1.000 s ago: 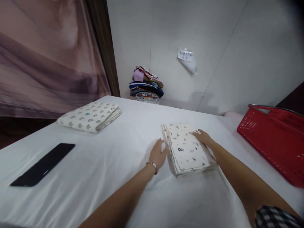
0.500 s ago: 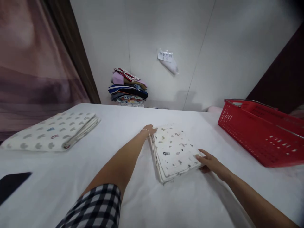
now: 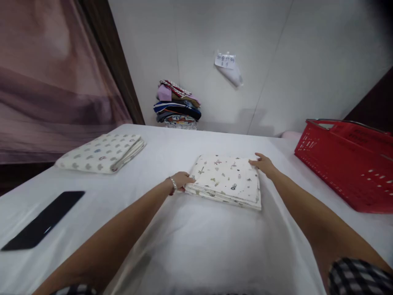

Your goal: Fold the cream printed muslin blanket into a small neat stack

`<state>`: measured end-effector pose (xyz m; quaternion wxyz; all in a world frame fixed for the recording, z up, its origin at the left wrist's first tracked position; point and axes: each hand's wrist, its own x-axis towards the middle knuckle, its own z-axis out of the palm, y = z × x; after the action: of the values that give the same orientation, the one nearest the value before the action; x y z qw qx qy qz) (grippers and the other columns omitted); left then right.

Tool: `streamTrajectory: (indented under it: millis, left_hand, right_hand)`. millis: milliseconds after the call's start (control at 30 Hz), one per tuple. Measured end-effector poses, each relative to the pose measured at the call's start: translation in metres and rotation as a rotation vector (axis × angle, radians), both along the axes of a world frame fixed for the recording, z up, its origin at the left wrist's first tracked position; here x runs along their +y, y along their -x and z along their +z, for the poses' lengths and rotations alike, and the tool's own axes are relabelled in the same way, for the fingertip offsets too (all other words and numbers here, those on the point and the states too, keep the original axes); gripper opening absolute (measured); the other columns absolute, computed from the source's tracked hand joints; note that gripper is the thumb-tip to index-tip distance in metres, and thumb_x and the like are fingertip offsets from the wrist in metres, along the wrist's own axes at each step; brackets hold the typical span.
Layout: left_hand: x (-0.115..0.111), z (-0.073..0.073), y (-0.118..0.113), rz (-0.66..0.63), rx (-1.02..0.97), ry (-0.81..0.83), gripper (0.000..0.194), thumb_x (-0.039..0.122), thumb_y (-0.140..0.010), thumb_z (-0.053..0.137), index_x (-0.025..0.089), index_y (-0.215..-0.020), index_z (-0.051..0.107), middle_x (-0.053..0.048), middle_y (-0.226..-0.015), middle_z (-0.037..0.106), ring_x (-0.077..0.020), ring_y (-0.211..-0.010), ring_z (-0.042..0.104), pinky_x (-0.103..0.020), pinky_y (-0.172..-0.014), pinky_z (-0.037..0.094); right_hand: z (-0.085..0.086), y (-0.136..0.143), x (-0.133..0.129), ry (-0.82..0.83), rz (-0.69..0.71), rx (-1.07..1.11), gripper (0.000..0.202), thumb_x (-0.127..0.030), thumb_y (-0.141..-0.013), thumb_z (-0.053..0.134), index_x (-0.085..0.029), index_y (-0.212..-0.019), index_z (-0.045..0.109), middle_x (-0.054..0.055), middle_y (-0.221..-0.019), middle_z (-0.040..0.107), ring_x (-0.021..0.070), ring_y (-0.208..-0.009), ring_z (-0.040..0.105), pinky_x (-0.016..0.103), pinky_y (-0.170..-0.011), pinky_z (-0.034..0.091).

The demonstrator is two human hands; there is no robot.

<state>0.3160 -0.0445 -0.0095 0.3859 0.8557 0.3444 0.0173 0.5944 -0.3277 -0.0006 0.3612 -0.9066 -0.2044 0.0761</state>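
Note:
A folded white cloth (image 3: 224,176) printed with small plant and animal motifs lies flat mid-table, its layered edges facing me. At its near left corner, my left hand (image 3: 181,180) grips the edge, thumb on top and the other fingers partly hidden beneath. My right hand (image 3: 263,164) holds the far right corner between thumb and fingers, with one finger sticking out beyond the edge. A bracelet circles my left wrist.
On the left lie a folded cloth with grey mushroom-like shapes (image 3: 101,153) and a flat black object like a phone (image 3: 46,221). A red plastic basket (image 3: 344,168) stands right. Folded clothes (image 3: 178,104) are stacked behind the white-covered table (image 3: 221,250), near a wall-mounted paper sign (image 3: 225,61).
The folded cloth has turned counterclockwise, so its layered left side now faces me. My left hand came nearer while my right hand went farther away. The view also shifted.

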Motion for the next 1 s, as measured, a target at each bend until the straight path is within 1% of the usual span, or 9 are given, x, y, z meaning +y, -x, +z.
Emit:
streamTrajectory:
  millis: [67, 133, 233, 367, 467, 567, 667, 767, 1000]
  left_hand:
    - [-0.012, -0.005, 0.016, 0.052, -0.015, 0.033, 0.027, 0.038, -0.059, 0.073, 0.019, -0.076, 0.066, -0.005, -0.075, 0.070, -0.0212, -0.065, 0.065, -0.028, -0.056, 0.049]
    - [-0.019, -0.008, 0.024, 0.094, -0.031, 0.052, 0.035, 0.042, -0.059, 0.072, 0.019, -0.085, 0.066, -0.006, -0.084, 0.070, -0.0205, -0.069, 0.065, -0.027, -0.057, 0.049]
    - [-0.024, -0.009, 0.034, 0.136, -0.137, 0.123, 0.035, 0.049, -0.063, 0.068, 0.020, -0.083, 0.065, -0.004, -0.083, 0.070, -0.0180, -0.069, 0.064, -0.025, -0.058, 0.049]
    - [-0.029, -0.010, 0.047, 0.163, -0.291, 0.213, 0.034, 0.051, -0.073, 0.057, 0.018, -0.071, 0.063, -0.001, -0.063, 0.063, -0.0147, -0.062, 0.059, -0.024, -0.057, 0.048]
    - [-0.035, -0.013, 0.054, 0.163, -0.356, 0.237, 0.034, 0.048, -0.077, 0.055, 0.017, -0.086, 0.065, -0.001, -0.071, 0.064, -0.0126, -0.064, 0.059, -0.023, -0.062, 0.050]
    - [-0.040, -0.017, 0.058, 0.155, -0.436, 0.233, 0.044, 0.047, -0.076, 0.056, 0.018, -0.109, 0.060, -0.003, -0.090, 0.065, -0.0121, -0.071, 0.060, -0.025, -0.068, 0.052]
    - [-0.042, -0.023, 0.062, 0.058, -0.540, 0.097, 0.046, 0.044, -0.071, 0.064, 0.023, -0.112, 0.061, -0.004, -0.109, 0.059, -0.0137, -0.082, 0.059, -0.027, -0.074, 0.052]
    - [-0.040, -0.028, 0.066, -0.051, -0.576, -0.026, 0.038, 0.038, -0.068, 0.066, 0.025, -0.104, 0.065, -0.004, -0.112, 0.054, -0.0149, -0.089, 0.057, -0.027, -0.076, 0.051]
    - [-0.044, -0.029, 0.065, -0.058, -0.537, -0.156, 0.026, 0.026, -0.073, 0.057, 0.023, -0.097, 0.066, -0.003, -0.107, 0.055, -0.0158, -0.091, 0.057, -0.027, -0.077, 0.051]
  right_hand:
    - [0.000, 0.002, 0.019, 0.122, 0.068, -0.101, 0.062, -0.034, -0.076, 0.065, -0.014, -0.133, 0.049, 0.016, -0.120, 0.059, 0.0310, -0.109, 0.056, 0.043, -0.093, 0.044]
    - [0.001, 0.012, 0.029, 0.170, 0.103, -0.150, 0.054, -0.029, -0.077, 0.062, -0.014, -0.129, 0.053, 0.016, -0.128, 0.054, 0.0354, -0.121, 0.046, 0.049, -0.102, 0.033]
    - [0.005, 0.038, 0.028, 0.187, 0.176, -0.296, 0.046, -0.026, -0.082, 0.052, -0.015, -0.126, 0.055, 0.013, -0.135, 0.050, 0.0318, -0.128, 0.038, 0.046, -0.108, 0.026]
    - [0.007, 0.094, 0.005, 0.042, 0.338, -0.415, 0.036, -0.032, -0.086, 0.044, -0.019, -0.113, 0.063, 0.008, -0.122, 0.061, 0.0245, -0.115, 0.051, 0.039, -0.101, 0.038]
    - [0.000, 0.141, -0.011, -0.066, 0.497, -0.411, 0.031, -0.036, -0.088, 0.043, -0.023, -0.102, 0.067, 0.006, -0.110, 0.066, 0.0230, -0.105, 0.057, 0.037, -0.094, 0.043]
    - [-0.007, 0.172, -0.016, -0.108, 0.637, -0.474, 0.028, -0.033, -0.090, 0.043, -0.023, -0.095, 0.068, 0.005, -0.102, 0.067, 0.0216, -0.100, 0.059, 0.036, -0.091, 0.043]
    - [-0.012, 0.185, -0.012, -0.100, 0.635, -0.520, 0.025, -0.031, -0.091, 0.044, -0.022, -0.094, 0.067, 0.006, -0.099, 0.067, 0.0215, -0.095, 0.059, 0.037, -0.089, 0.043]
    - [-0.015, 0.189, -0.005, -0.082, 0.599, -0.573, 0.023, -0.031, -0.090, 0.047, -0.022, -0.098, 0.066, 0.008, -0.103, 0.066, 0.0234, -0.098, 0.057, 0.038, -0.088, 0.043]
    - [-0.020, 0.192, 0.008, -0.001, 0.579, -0.626, 0.023, -0.027, -0.089, 0.049, -0.020, -0.102, 0.066, 0.010, -0.106, 0.064, 0.0246, -0.097, 0.054, 0.039, -0.086, 0.042]
